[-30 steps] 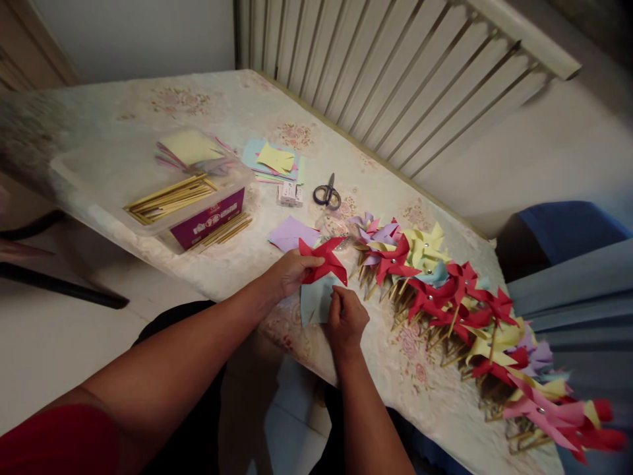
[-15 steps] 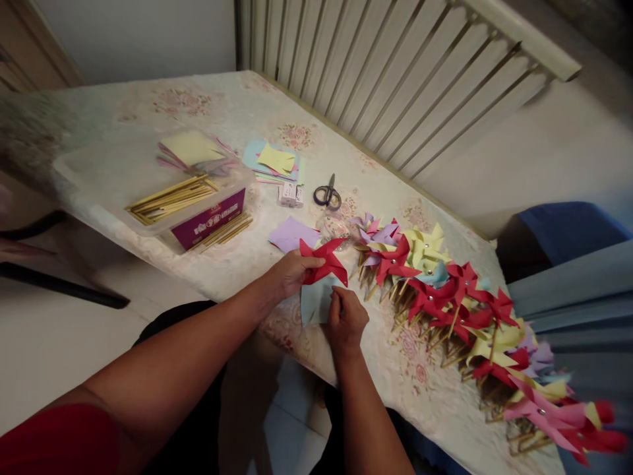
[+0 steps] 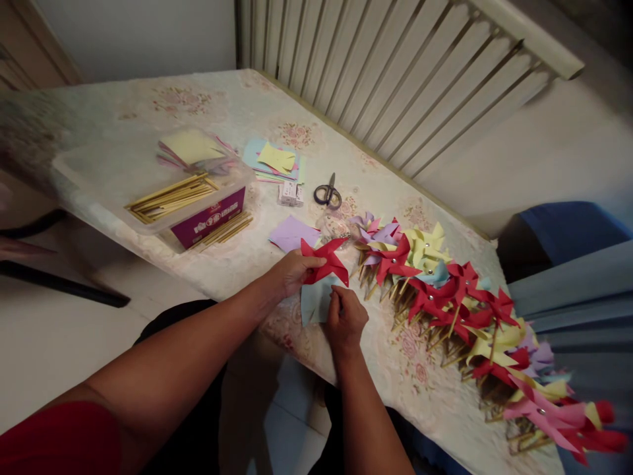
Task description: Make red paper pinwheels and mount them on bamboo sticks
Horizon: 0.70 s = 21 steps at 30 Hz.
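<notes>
Pinched in my left hand (image 3: pixel 295 270) is a red paper pinwheel (image 3: pixel 327 260), its blades folded in and the thumb pressing on its middle. My right hand (image 3: pixel 347 316) is closed just below it, fingers curled together; whatever it may grip is hidden or too small to name. Beneath the pinwheel a light blue paper sheet (image 3: pixel 315 303) lies at the table edge, partly covered by my right hand. Beyond my left hand lie purple paper squares (image 3: pixel 293 233), with a small clear bag (image 3: pixel 334 229) of tiny parts beside them.
Finished pinwheels (image 3: pixel 465 310) on sticks run along the right side. Scissors (image 3: pixel 328 192), small boxes (image 3: pixel 291 194) and coloured paper (image 3: pixel 277 160) lie farther back. A plastic tub (image 3: pixel 148 226) holding wooden sticks (image 3: pixel 173 198) stands left. A railing (image 3: pixel 346 72) borders the far side.
Almost nothing differs; both hands keep their place and the red pinwheel has shifted very slightly to the right.
</notes>
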### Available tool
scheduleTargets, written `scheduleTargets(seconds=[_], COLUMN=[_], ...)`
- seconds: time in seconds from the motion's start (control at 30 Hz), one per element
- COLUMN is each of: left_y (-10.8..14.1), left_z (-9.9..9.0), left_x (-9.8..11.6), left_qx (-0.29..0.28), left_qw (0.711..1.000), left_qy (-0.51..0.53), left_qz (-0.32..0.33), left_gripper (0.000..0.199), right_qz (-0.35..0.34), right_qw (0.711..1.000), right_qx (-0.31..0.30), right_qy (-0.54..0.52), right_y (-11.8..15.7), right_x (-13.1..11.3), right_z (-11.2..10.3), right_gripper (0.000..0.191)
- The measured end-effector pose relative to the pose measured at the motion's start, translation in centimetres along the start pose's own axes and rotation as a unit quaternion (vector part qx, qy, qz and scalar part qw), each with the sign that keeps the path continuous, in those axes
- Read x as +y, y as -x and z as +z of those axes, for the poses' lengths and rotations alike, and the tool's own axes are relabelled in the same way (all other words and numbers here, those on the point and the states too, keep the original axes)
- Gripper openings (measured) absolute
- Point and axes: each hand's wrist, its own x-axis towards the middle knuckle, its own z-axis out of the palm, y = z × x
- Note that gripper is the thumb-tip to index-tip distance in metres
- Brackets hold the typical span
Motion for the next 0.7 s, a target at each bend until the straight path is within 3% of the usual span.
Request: scheduleTargets(seconds=[0.4,0.57,0.7], left_y=[-0.6,-1.1,-0.9], left_z=[0.1,0.0,-0.3], left_x=[-0.3,-0.2,-0.1], left_qx=[-0.009,-0.008,0.014], left_qw=[1.0,1.0,0.999], left_qy=[-0.008,-0.003,-0.012], left_qz=[0.007,0.026,0.04], left_gripper=[0.019,0.019,0.018], right_qz=[-0.02,-0.049,-0.07], right_qw=[1.0,0.998,0.995], right_qx=[0.012,0.009,-0.039], right_qy=[-0.018,-0.047,-0.067], right_y=[0.5,0.5,-0.8], right_x=[-0.3,-3.5,-6.9], right_z=[-0.3,-1.0,-1.2], right_gripper=[0.02,0.02,0.021])
